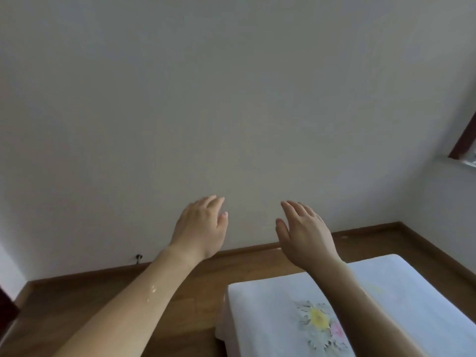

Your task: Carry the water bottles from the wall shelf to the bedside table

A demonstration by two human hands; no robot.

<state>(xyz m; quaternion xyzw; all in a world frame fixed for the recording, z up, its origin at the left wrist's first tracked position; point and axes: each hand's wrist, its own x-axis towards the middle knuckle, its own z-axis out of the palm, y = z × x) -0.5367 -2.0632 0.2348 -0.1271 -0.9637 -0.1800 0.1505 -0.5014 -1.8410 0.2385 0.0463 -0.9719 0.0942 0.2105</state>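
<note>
My left hand and my right hand are both raised in front of a bare white wall, fingers straight and relaxed, holding nothing. Below the right forearm stands a low table draped in a white cloth with a flower print. No water bottle and no wall shelf appear in this view.
Brown wooden floor runs along a wooden skirting board at the wall's foot. A window sill with a dark red frame sits at the far right. A small dark fitting is on the wall near the floor.
</note>
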